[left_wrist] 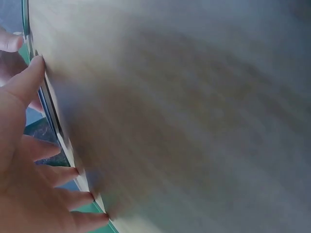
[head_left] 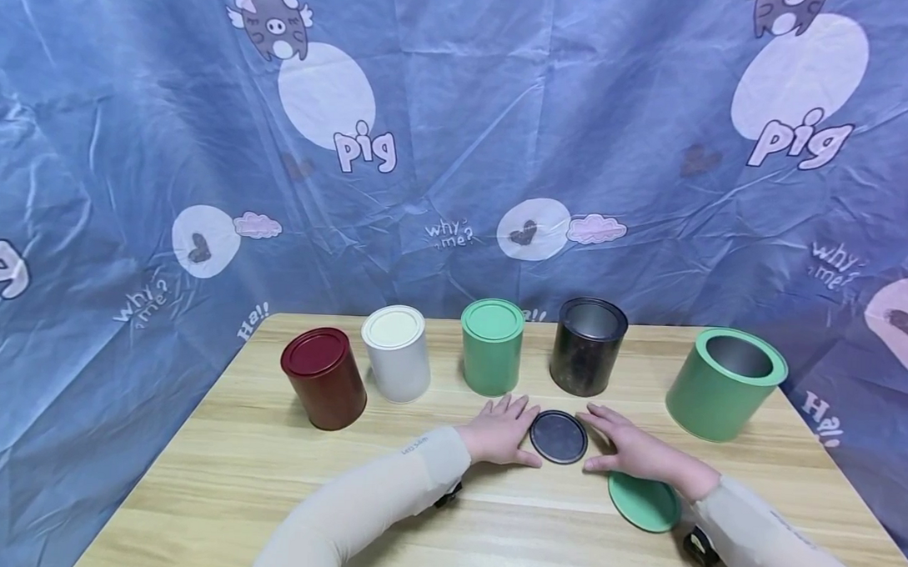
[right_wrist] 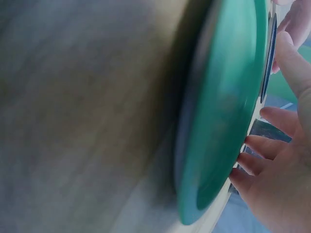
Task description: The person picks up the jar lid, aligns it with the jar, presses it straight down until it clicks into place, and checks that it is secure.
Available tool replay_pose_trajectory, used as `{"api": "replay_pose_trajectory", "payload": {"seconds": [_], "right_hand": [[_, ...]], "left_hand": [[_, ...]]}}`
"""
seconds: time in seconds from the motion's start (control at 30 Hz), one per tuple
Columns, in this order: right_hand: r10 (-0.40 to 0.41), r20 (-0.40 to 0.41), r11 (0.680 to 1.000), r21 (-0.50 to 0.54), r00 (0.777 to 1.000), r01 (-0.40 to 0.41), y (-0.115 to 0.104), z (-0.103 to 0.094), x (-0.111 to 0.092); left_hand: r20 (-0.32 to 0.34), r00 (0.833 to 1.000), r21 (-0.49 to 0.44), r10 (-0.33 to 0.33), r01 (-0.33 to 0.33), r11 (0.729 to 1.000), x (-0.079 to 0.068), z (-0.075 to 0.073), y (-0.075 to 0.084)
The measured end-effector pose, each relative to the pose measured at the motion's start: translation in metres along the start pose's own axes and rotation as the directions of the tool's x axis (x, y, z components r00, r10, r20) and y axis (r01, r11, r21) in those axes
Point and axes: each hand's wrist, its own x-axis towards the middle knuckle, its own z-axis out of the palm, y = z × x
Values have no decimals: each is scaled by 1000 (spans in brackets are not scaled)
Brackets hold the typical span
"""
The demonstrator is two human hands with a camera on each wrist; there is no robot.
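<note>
A round black lid [head_left: 558, 437] lies flat on the wooden table between the two hands. The left hand [head_left: 500, 433] is at its left edge, fingers spread and fingertips down on the tabletop. On the other side, the right hand [head_left: 628, 446] has its fingers extended around the lid's right edge. Neither hand grips the lid; whether the fingers touch its rim I cannot tell. Under the right wrist lies a green lid [head_left: 644, 502], partly covered by the hand and large in the right wrist view. Behind the black lid stands a black can [head_left: 589, 347] with its top uncovered.
At the back, a dark red can [head_left: 324, 379], a white can [head_left: 396, 353] and a green can [head_left: 492, 347] stand with lids on. A larger green can [head_left: 727, 383], uncovered, stands at the right. A blue patterned cloth [head_left: 459, 150] hangs behind the table [head_left: 267, 469].
</note>
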Motion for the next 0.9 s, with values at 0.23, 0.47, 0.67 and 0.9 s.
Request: {"api": "replay_pose_trajectory", "payload": {"seconds": [0.23, 0.47, 0.67, 0.9], "right_hand": [[-15, -31, 999, -32, 999, 14, -1, 4, 2], [-15, -59, 999, -49, 998, 12, -1, 6, 4], [14, -79, 997, -78, 997, -21, 1, 8, 7], [27, -103, 995, -90, 994, -37, 0, 9, 10]], "left_hand": [[-23, 1000, 17, -18, 18, 1000, 2, 0, 2], [-38, 999, 24, -29, 30, 999, 0, -3, 6], [-52, 998, 43, -44, 47, 998, 1, -6, 9], [-58, 997, 47, -45, 48, 998, 5, -4, 8]]}}
